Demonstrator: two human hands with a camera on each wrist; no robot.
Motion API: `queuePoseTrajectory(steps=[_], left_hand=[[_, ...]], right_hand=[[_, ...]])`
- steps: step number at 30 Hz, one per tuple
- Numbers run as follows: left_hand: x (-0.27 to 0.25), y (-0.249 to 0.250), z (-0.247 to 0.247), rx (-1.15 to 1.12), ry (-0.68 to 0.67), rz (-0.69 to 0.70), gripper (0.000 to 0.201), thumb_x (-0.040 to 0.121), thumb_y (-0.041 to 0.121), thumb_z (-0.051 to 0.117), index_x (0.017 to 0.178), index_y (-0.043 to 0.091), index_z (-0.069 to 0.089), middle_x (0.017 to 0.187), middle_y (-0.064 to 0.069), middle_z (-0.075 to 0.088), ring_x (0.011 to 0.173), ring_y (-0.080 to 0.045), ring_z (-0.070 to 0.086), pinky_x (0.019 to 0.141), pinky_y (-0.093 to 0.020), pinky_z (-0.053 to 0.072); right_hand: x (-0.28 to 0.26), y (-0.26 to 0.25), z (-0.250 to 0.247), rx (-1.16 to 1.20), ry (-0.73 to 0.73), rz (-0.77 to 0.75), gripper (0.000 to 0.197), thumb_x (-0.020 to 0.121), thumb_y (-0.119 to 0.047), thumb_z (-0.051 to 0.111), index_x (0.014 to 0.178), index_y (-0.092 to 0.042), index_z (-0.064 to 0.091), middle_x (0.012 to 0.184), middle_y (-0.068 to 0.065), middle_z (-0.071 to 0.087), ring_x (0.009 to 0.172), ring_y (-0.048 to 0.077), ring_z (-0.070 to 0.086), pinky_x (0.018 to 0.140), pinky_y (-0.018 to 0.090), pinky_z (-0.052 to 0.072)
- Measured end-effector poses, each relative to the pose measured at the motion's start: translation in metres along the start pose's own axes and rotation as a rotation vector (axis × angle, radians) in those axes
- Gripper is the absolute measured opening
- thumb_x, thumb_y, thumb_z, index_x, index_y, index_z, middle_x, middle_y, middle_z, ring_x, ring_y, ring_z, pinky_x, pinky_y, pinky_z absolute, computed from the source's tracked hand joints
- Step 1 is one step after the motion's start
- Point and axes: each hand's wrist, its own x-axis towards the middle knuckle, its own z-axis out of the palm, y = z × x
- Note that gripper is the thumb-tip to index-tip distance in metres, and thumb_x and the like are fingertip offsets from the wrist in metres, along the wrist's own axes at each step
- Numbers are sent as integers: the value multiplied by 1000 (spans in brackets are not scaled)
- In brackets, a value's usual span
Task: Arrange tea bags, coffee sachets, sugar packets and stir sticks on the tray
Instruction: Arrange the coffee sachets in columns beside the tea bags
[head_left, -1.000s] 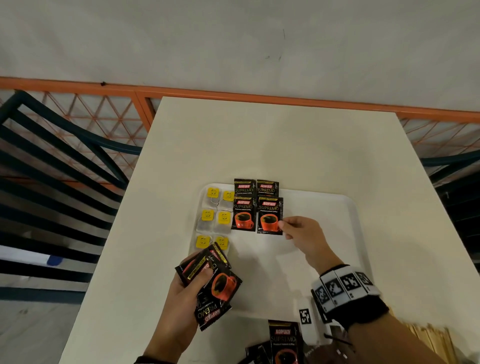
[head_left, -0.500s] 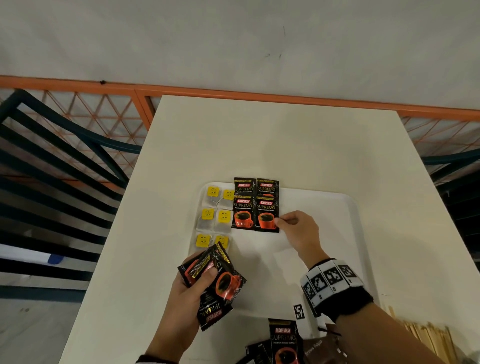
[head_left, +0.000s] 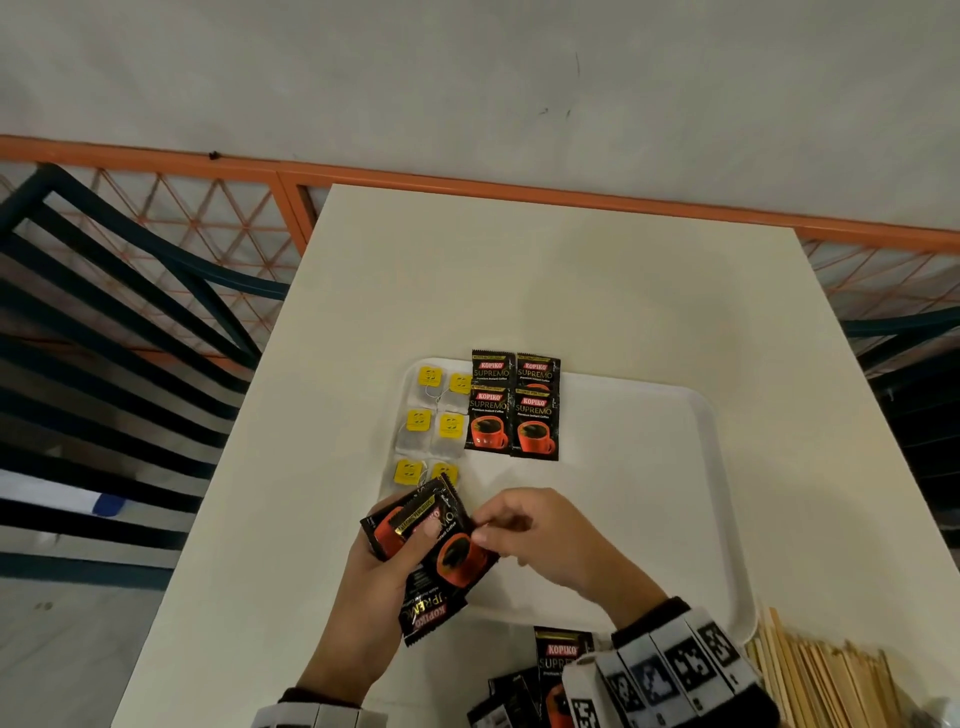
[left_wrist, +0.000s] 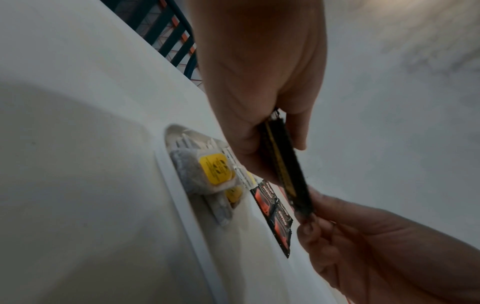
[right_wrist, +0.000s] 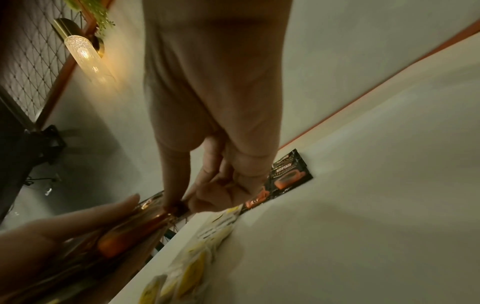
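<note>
Grey wall (head_left: 467, 78), orange railing (head_left: 519, 182), wall lamp (right_wrist: 83, 53)

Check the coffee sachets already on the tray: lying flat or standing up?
Flat. The four coffee sachets lie face up on the tray, overlapping in two rows beside the tea bags.

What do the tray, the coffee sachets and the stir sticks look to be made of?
Tray: likely white plastic, smooth with a moulded rounded rim. Coffee sachets: glossy printed film with crimped ends, probably foil-lined. Stir sticks: pale, flat wood by their colour, apparently.
</note>
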Motion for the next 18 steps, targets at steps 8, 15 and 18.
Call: queuePoseTrajectory(steps=[8,15,18], left_hand=[[-4,1,-9,-97,9,-53,37,87,-3,44,111,21,59,93,-13,71,74,-29,70,54,-40,55],[-5,5,-18,-147,50,-42,35,89,-4,44,113,17,57,96,-15,70,74,-28,70,57,-35,58],[-5,5,-19,-131,70,-34,36,88,-4,45,116,16,56,100,-16,68,75,-27,70,55,-34,57]], right_hand=[[-4,12,2,181,75,92,9,87,-15,60,93,-10,65,72,3,61,64,9,56,59,16,49],[13,20,0,391,273,193,3,89,-10,58,88,-12,59,73,2,59,63,12,55,53,19,43],[23,21,3,391,363,210,2,88,-9,59,90,-11,58,73,2,58,62,12,53,54,20,43]])
